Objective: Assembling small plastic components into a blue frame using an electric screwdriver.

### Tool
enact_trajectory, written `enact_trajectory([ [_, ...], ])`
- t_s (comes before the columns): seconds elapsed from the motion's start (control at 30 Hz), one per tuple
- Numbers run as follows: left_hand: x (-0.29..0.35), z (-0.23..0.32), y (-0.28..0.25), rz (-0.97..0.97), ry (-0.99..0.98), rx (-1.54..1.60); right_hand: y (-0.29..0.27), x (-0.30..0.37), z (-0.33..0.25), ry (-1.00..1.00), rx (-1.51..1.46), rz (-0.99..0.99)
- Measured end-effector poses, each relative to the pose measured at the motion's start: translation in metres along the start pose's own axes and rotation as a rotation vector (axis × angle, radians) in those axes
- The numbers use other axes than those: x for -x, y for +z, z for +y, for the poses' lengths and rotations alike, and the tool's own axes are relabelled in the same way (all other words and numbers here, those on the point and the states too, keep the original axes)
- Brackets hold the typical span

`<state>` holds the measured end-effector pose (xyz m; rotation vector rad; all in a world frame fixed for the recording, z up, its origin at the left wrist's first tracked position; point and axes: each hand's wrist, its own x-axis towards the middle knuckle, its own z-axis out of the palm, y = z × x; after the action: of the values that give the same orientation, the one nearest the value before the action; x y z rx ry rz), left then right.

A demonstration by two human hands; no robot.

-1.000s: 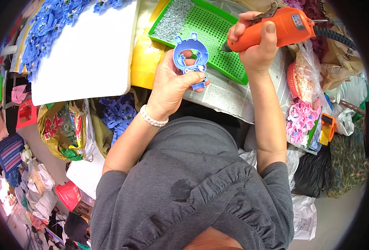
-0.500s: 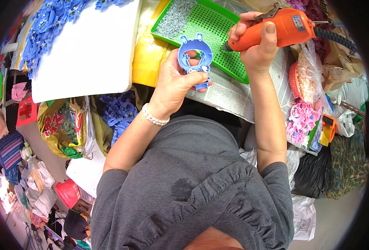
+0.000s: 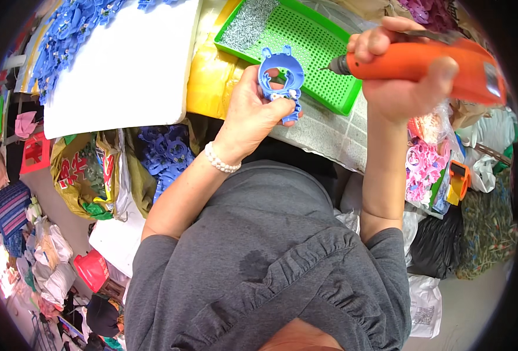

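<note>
Between the thumb and fingers of my left hand (image 3: 257,114) is a blue plastic part (image 3: 296,73) with a round ring and two small ears, held upright over the table's near edge. My right hand (image 3: 399,82) wraps round an orange electric screwdriver (image 3: 414,61), slightly blurred. Its bit points left, to the right of the blue part and apart from it. Behind both hands lies a green perforated tray (image 3: 305,44), with a heap of small silver screws (image 3: 248,23) at its left end.
A white board (image 3: 115,76) at left carries a pile of blue parts (image 3: 74,38). Yellow plastic (image 3: 209,88) lies between board and tray. Below the table edge, more blue parts (image 3: 166,153) fill a bag. Pink parts (image 3: 425,167) and an orange tape dispenser (image 3: 459,181) are at right.
My right hand has moved the screwdriver right and a little nearer, and its bit now shows clearly. My left hand has shifted slightly right with the blue part.
</note>
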<state>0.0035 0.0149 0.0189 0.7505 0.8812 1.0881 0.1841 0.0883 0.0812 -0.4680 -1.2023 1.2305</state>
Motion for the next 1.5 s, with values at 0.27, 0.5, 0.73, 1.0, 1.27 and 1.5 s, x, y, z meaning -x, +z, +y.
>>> enact_trajectory([
  [0.27,-0.002,0.001,0.014,0.009,0.024,-0.03,0.042,0.014,-0.036,-0.016,-0.073,-0.4],
  [0.5,0.001,0.005,0.019,0.035,0.06,-0.003,0.051,0.023,-0.019,-0.02,-0.076,-0.335],
  [0.73,0.005,0.009,0.017,0.023,0.046,-0.048,0.052,0.027,-0.011,-0.005,-0.073,-0.29],
  [1.0,0.008,0.004,0.023,0.093,0.132,-0.077,0.052,0.034,-0.009,-0.049,-0.123,-0.296],
  [1.27,0.017,0.006,0.017,0.122,0.097,0.006,0.06,0.039,-0.002,-0.054,-0.133,-0.319],
  [1.5,0.031,-0.002,-0.011,-0.058,0.09,-0.176,0.049,0.037,-0.039,-0.038,-0.101,-0.346],
])
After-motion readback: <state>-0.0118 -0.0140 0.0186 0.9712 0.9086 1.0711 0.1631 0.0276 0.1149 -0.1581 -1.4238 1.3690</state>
